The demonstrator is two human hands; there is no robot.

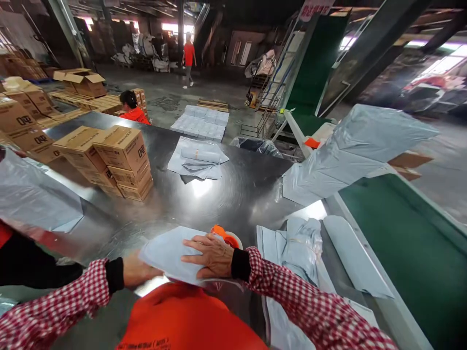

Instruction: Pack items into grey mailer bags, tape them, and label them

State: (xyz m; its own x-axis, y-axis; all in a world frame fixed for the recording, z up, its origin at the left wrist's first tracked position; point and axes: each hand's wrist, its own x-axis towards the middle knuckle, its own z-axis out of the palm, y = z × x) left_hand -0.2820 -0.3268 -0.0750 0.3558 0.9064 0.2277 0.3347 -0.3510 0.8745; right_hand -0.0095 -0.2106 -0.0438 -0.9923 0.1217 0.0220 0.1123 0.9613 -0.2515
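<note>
A grey-blue plastic mailer parcel (168,253) lies at the near edge of the steel table (237,189). My right hand (211,255) rests flat on top of it, fingers stretched out and pressing down. My left hand (136,270) grips the parcel's left end, its fingers tucked under the plastic and mostly hidden. An orange tape dispenser (225,235) sits just behind my right hand. Both my sleeves are red-and-white check with black cuffs.
Stacked cardboard boxes (120,160) stand mid-left on the table, a pile of flat mailers (199,163) in the middle. More mailer bags (302,243) lie right, beside a green conveyor belt (397,243). A person in orange (133,108) works beyond the table; another in red (188,58) walks far back.
</note>
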